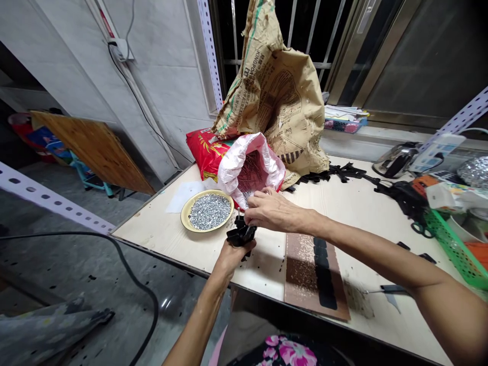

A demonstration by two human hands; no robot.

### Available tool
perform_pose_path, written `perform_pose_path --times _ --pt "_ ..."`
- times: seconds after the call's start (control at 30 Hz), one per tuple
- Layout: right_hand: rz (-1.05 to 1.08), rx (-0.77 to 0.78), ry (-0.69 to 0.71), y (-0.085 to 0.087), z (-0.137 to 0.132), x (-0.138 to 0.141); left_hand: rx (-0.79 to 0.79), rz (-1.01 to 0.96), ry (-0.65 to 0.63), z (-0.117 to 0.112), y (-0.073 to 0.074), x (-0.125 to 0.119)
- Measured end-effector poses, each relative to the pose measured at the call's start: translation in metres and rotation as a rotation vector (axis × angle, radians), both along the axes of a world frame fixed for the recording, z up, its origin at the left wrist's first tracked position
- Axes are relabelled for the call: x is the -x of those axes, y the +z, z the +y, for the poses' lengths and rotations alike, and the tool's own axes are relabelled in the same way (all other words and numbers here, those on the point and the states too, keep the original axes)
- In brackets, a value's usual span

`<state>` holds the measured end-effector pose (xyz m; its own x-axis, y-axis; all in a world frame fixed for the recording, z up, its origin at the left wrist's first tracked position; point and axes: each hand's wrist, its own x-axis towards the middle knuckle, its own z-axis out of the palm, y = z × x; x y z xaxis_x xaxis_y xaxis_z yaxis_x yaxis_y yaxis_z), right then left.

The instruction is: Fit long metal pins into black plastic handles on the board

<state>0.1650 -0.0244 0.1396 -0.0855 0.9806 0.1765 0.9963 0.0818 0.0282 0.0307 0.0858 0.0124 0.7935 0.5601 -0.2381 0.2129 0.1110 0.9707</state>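
My left hand (232,256) is closed around a bunch of black plastic parts (241,233) near the front edge of the table. A thin metal pin (238,213) stands upright out of the parts. Just above them, my right hand (272,209) is bent with its fingertips pinched together; what they hold, if anything, is hidden. Behind my right hand opens a red bag with a white inner lining (231,170), and thin metal pins (249,173) lie inside it. To the left, a yellow dish (184,218) holds many small shiny metal pieces (211,210).
A large brown paper sack (293,107) stands at the back. Black strips (346,173) lie along the back right. A brown board (299,284) bears a row of black pieces (325,274). Scissors (422,230), a green basket (453,254) and a kettle (396,158) are at the right.
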Motion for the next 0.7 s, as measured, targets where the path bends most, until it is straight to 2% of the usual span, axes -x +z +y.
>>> perform_pose_path --times 0.23,0.33,0.4,0.47,0.5,0.57,0.63,0.7 --pt "0.393 -0.001 0.181 -0.008 0.006 0.002 0.001 -0.025 -0.01 0.0 0.002 -0.001" --pt "0.552 -0.108 0.2 -0.015 0.011 -0.006 0.107 -0.084 -0.003 0.0 0.004 0.0" --pt "0.639 -0.278 0.06 -0.025 0.013 -0.02 0.24 -0.141 0.023 0.001 0.005 0.002" --pt "0.65 -0.376 -0.195 -0.044 0.013 -0.037 0.348 -0.164 0.06 0.004 0.006 0.003" --pt "0.628 -0.364 -0.325 -0.057 0.013 -0.044 0.373 -0.163 0.079 0.006 0.006 0.004" --pt "0.578 -0.193 -0.526 -0.087 0.011 -0.053 0.366 -0.161 0.102 0.008 0.003 0.005" --pt "0.553 -0.12 -0.617 -0.116 0.01 -0.051 0.323 -0.158 0.102 0.009 0.0 0.004" --pt "0.539 -0.117 -0.662 -0.137 0.01 -0.044 0.28 -0.15 0.098 0.007 -0.004 0.001"
